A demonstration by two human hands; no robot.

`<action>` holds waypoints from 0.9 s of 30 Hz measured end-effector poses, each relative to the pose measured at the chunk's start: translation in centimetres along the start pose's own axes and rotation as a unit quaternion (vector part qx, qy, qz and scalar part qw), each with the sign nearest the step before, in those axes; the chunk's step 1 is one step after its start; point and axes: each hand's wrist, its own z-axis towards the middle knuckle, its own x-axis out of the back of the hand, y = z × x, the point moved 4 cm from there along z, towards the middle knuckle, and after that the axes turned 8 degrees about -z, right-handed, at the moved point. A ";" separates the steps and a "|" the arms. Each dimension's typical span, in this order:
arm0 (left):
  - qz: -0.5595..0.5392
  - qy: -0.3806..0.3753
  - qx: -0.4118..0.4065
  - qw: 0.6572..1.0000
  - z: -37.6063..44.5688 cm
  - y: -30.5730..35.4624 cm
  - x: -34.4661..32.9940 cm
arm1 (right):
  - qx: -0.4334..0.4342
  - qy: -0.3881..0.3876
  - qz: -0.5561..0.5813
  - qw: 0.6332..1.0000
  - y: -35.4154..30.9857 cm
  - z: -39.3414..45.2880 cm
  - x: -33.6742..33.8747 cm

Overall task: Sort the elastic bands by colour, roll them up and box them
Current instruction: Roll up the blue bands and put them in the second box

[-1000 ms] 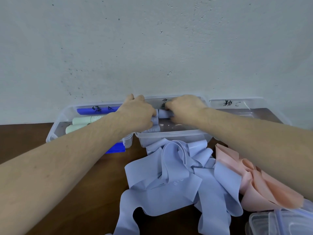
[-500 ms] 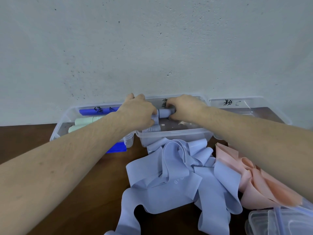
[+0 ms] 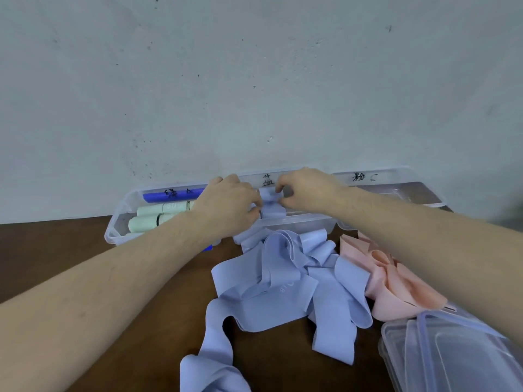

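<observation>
Head view: left hand [image 3: 229, 206] and right hand [image 3: 307, 190] each hold a narrow pinching grip on the lilac band roll [image 3: 270, 203] over the middle clear box [image 3: 297, 222]; below the grip loose lilac bands [image 3: 283, 284] sprawl on the bench [image 3: 56, 256]; green rolls [image 3: 152, 216] lie left.
</observation>
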 end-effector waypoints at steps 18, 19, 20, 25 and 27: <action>-0.027 -0.069 0.013 0.997 5.6 -0.5 -1.7 | 0.053 -0.097 0.011 0.994 0.7 1.9 -2.2; -0.023 -0.072 0.012 0.997 6.1 -0.5 -2.0 | 0.046 -0.088 0.016 0.995 0.8 2.2 -2.2; -0.019 -0.077 0.012 0.997 6.4 -0.5 -2.3 | 0.037 -0.074 0.022 0.996 1.0 2.5 -2.1; -0.066 -0.066 0.039 0.995 7.2 -1.1 -3.4 | -0.008 0.012 0.045 0.999 2.0 3.8 -1.6; -0.094 -0.044 0.048 0.993 7.2 -1.2 -3.6 | -0.019 0.024 0.039 0.999 2.0 4.1 -1.8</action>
